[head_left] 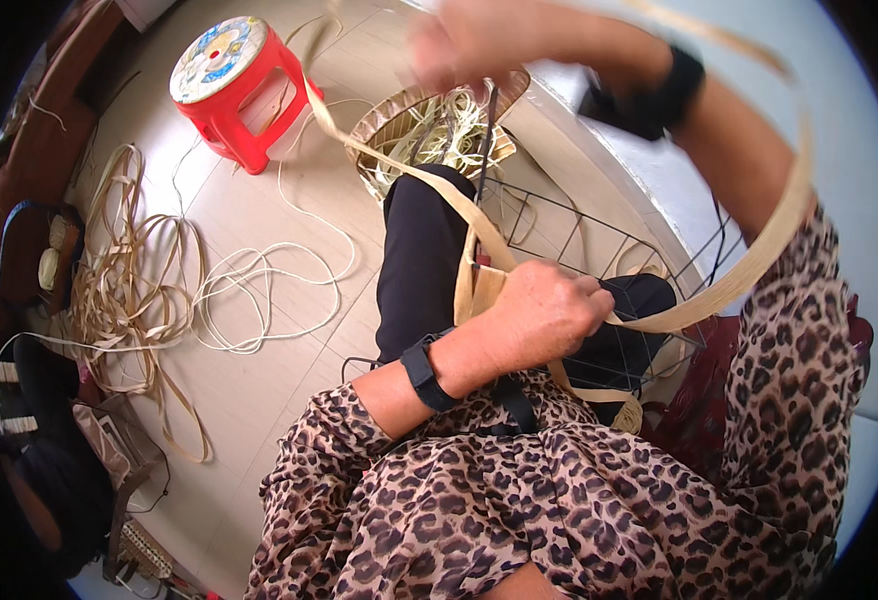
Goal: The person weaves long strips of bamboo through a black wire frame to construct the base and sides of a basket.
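Room: pale tiled floor [289,200] seen from above by a seated person; a white wall or ledge [599,150] runs up the right side.
Lap: leopard-print fabric [519,510] fills the lower edge, with a black trouser leg [421,260] stretching away from it toward the floor.
Left hand [549,310]: rests low over the lap, a black band on its wrist, fingers curled shut around a flat tan weaving strip [399,165] and pressed against the black wire frame [599,250].
Wire frame: a black grid basket skeleton lying across the knee, tilted, its far end pointing up toward the woven basket.
Strip: from the left hand one length runs up and left toward the red stool; another sweeps right in a wide loop behind the leopard sleeve and arcs over the top of the view.
Right hand [479,40]: raised high at the top of the view, blurred; a black band on its wrist. It is at the strip's upper run, but whether the fingers are closed on it cannot be told.
Woven basket [429,125]: beyond the knee on the floor, round, holding a tangle of pale strips.
Loose strips [139,290]: tan and whitish coils spread on the tiles to the left, well apart from the hands.
Stool [234,85]: red plastic with a patterned round top, farthest back.
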The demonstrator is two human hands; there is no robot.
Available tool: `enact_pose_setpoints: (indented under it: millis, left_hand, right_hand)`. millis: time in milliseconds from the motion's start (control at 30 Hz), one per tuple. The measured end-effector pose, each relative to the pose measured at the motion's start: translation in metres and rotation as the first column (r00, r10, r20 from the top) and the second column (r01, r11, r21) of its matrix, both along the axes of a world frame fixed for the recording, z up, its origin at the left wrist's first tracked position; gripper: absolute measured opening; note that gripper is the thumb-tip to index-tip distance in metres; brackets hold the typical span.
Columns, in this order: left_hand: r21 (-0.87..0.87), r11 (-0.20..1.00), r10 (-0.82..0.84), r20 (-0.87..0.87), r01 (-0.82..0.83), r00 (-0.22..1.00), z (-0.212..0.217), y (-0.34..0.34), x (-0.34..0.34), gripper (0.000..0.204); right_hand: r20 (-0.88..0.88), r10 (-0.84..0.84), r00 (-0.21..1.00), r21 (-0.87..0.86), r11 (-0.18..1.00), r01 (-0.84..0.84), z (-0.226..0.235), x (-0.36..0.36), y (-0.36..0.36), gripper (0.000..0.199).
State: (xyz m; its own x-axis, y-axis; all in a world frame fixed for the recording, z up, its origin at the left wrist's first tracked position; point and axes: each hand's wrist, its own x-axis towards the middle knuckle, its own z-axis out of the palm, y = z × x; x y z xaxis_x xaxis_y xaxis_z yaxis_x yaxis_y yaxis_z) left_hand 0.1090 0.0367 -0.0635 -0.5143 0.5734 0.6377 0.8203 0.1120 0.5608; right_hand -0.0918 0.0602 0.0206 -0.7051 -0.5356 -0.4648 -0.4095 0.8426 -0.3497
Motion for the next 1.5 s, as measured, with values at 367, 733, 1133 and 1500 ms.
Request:
enact_pose_setpoints:
  millis: [367,733,1133,1500]
  left_hand:
    - [0.06,0.998,0.017,-0.114,-0.01,0.993,-0.005,0.008,0.009,0.012]
    - [-0.023,1.0,-0.01,-0.009,0.01,1.0,0.006,-0.009,-0.003,0.008]
    - [0.02,1.0,-0.013,-0.002,0.013,1.0,0.009,-0.01,-0.001,0.009]
    - [-0.058,0.998,0.026,0.028,-0.024,0.999,0.026,-0.042,-0.026,0.011]
  right_hand:
    - [0.763,-0.145,0.63,-0.125,0.923,0.364,-0.035,0.11,0.091,0.023]
    - [-0.376,0.005,0.927,-0.394,0.904,-0.165,0.076,-0.01,-0.038,0.024]
    - [0.691,-0.165,0.703,0.235,0.972,-0.002,-0.044,0.111,0.102,0.023]
    - [0.391,-0.017,0.92,-0.14,0.987,0.077,0.013,0.025,0.021,0.017]
